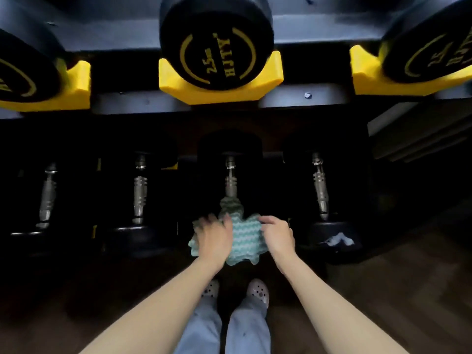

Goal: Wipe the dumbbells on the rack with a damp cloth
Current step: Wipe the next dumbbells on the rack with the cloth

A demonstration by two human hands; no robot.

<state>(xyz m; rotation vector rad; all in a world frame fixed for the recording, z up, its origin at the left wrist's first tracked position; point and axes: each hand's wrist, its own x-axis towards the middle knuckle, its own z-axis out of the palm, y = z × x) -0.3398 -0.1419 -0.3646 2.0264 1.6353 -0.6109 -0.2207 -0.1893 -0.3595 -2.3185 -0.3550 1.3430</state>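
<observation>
A teal and white zigzag cloth [244, 237] is draped over the near head of a black dumbbell on the lower shelf, and its far end lies on that dumbbell's steel handle [230, 183]. My left hand [213, 237] lies on the cloth's left side with fingers curled into it. My right hand [277, 236] pinches the cloth's right edge. The dumbbell head beneath the cloth is hidden.
Three more dumbbells share the lower shelf, with handles at the left [48, 198], [140, 194] and right [320, 186]. The upper shelf carries a 25 dumbbell [217, 47] in a yellow cradle [274, 72], between two others. A pale scrap [338, 240] lies on the right dumbbell head. My feet [258, 293] stand on wood flooring.
</observation>
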